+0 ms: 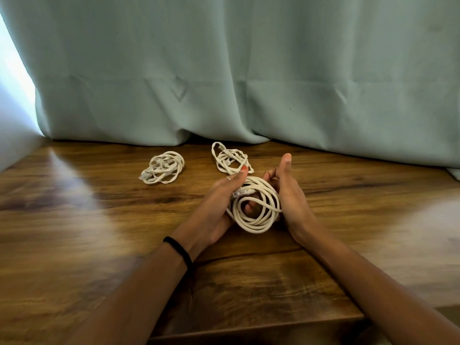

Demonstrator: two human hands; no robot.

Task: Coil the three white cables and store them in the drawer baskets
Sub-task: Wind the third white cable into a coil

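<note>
A coiled white cable [256,207] is held above the wooden table [74,220], nearest the camera, between both hands. The left hand [224,202], with a black band [179,252] on its wrist and a ring on one finger, is curled round the coil's left side, its fingertips showing through the loops. The right hand [290,195] is closed on the coil's right edge, its thumb raised. Just beyond the hands, a second white cable [230,158] is seen lying loosely bundled on the table. Farther left, well apart, a third white cable [163,167] is laid in a loose bundle. Behind everything, a pale green curtain [224,70] is hung.
</note>
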